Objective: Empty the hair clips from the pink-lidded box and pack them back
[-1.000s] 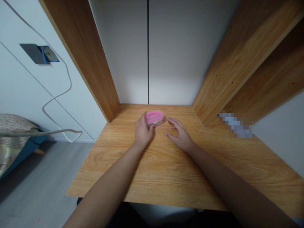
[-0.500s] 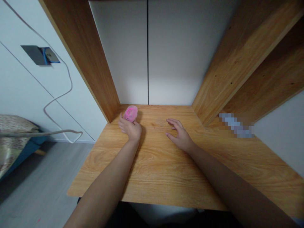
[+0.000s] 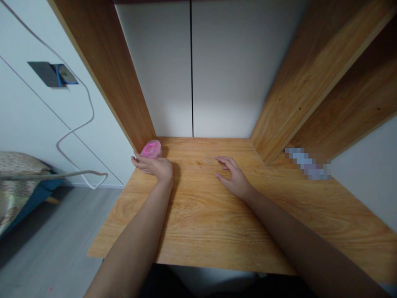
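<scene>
See pink-lidded container [image 3: 151, 148] near desk's [image 3: 201, 223] back-left corner, beside straight-fingered left hand [image 3: 154, 165], can't tell grip; see empty, half-curled right hand [image 3: 233, 176].

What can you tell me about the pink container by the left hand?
The pink container is rounded, seemingly translucent plastic, with a brighter pink loop shape on top. It sits upright on the tabletop, back left, near the wooden panel. The left hand hides its near side, apparently touching it.
</scene>
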`<state>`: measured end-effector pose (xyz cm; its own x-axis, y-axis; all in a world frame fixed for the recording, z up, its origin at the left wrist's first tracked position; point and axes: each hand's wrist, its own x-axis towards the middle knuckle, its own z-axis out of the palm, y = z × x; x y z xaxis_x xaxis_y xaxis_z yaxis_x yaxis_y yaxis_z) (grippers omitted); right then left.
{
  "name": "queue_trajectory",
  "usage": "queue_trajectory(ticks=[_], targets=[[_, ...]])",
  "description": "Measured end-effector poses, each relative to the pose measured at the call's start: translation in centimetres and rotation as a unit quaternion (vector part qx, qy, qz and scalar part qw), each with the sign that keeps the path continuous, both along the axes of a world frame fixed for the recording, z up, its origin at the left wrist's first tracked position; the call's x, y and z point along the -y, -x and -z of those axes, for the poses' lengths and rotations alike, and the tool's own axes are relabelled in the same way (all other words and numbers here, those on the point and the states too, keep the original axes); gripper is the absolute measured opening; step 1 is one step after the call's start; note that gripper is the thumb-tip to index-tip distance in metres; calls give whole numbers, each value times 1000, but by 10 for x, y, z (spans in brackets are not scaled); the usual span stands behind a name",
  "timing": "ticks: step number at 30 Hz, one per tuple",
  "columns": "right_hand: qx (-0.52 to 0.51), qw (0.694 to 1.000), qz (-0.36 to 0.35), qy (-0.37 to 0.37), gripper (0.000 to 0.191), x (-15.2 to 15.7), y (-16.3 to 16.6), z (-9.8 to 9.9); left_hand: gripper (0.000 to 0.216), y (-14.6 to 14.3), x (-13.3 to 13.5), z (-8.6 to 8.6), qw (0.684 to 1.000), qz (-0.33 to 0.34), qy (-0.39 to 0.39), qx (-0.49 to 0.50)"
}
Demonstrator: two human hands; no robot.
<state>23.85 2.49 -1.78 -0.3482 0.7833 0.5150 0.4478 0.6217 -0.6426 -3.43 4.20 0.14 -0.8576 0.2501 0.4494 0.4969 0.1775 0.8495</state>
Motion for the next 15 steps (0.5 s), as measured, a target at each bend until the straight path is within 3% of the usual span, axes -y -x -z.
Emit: queue_trajectory(ticks=[5,10,12,15], targets=[[6,1000,3,-7,56,-1,0,1,83,-27,18,-13,987,114,4,-110],[10,1000,2,-6,56,0,0,0,82,-45,28,-14,954,228,26,-191],[11,1000,1,-7,56,0,0,0,77,-48,29,-11,926,298,37,-228],[13,1000,-5,-8,55,0,1,-1,69,-51,28,-3,851,433,79,-287]])
